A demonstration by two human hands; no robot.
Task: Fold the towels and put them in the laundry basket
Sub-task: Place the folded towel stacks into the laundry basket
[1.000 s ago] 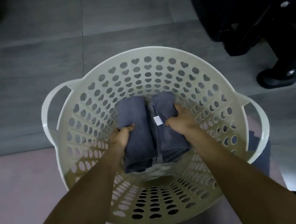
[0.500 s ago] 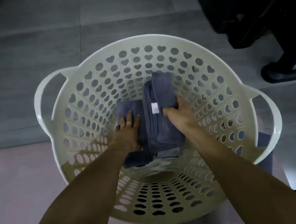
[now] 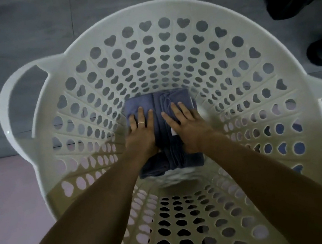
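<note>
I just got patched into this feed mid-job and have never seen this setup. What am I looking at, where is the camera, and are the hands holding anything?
There is no machine here: a person works with bare hands, and the single camera sits on their head, looking down. You see into a white basket with heart-shaped holes, standing on a grey floor. At its bottom lie folded blue towels, side by side. The left hand and the right hand lie flat on the towels with straight fingers, pressing rather than gripping, so nothing is held. The left hand wears a ring.
</note>
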